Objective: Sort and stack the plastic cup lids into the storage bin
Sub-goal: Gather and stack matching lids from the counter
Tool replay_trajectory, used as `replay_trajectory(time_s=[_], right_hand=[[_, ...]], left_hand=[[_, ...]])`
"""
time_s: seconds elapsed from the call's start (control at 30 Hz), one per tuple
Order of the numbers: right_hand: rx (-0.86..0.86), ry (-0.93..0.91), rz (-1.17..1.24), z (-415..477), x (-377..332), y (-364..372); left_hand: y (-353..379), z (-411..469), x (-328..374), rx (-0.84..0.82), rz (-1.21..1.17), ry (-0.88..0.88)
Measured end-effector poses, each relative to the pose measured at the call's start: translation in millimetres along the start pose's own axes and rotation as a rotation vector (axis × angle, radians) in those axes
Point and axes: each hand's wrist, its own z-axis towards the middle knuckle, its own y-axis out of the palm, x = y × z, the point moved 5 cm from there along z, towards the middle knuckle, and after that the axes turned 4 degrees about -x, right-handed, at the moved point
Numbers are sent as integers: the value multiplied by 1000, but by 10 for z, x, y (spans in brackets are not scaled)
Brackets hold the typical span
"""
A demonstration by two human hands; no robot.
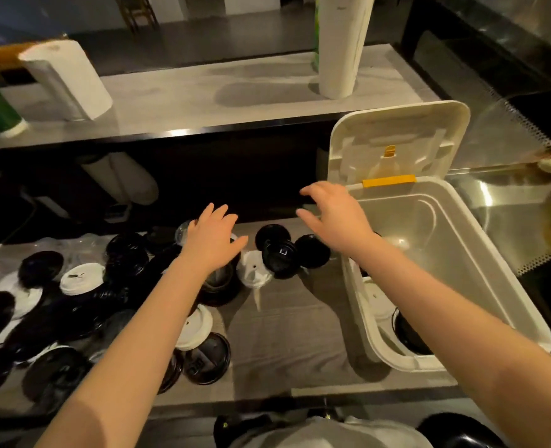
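To the left of our left hand point(214, 236) a loose heap of cup lids point(73, 295) covers the desk point(283, 334), black, white and clear ones mixed and overlapping. Our left hand is spread flat, palm down, fingers parted and gripping nothing; it hovers over a dark stack of lids point(219, 286), and we cannot tell whether it touches them. Just right of that hand lies a white lid point(254, 268), touching a black lid point(282, 257) that bears a small white square mark; no writing is readable. Two more black lids sit beside it, between our hands. Our right hand point(335, 215) is also released, fingers loosely curled and apart, holding nothing, raised near the far left corner of the storage bin point(461, 215). The bin stands under our right forearm, its hinged cover point(400, 137) upright behind a yellow latch point(388, 182). Inside, near our right forearm, sit white lids point(377, 305) and black lids point(409, 334).
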Motion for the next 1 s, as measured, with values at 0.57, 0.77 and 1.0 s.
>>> replay_trajectory(time_s=[0.57, 0.77, 1.0], right_hand=[[-617, -131, -84, 9, -1873, 1873], [-585, -77, -186, -82, -2083, 2289], [-339, 16, 56, 49, -2088, 1934]], left_hand=[[709, -889, -2256, -165, -235, -227], [761, -931, -2400, -144, -244, -185], [432, -811, -2329, 99, -456, -68]])
